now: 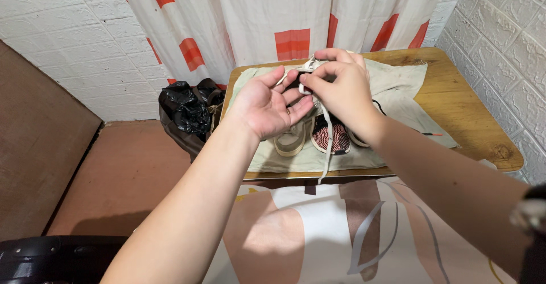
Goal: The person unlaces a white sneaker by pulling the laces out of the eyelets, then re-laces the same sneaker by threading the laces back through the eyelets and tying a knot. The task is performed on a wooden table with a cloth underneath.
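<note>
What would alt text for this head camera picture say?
Two bare hands, left hand and right hand, work a pale shoelace above shoes lying on a beige cloth over a wooden table.

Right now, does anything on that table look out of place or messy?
Slightly. The pale cloth under the shoes lies rumpled and skewed on the wooden table. A loose end of the white shoelace, pinched by the right hand, dangles past the table's front edge. A black plastic bag sits crumpled beside the table.
</note>
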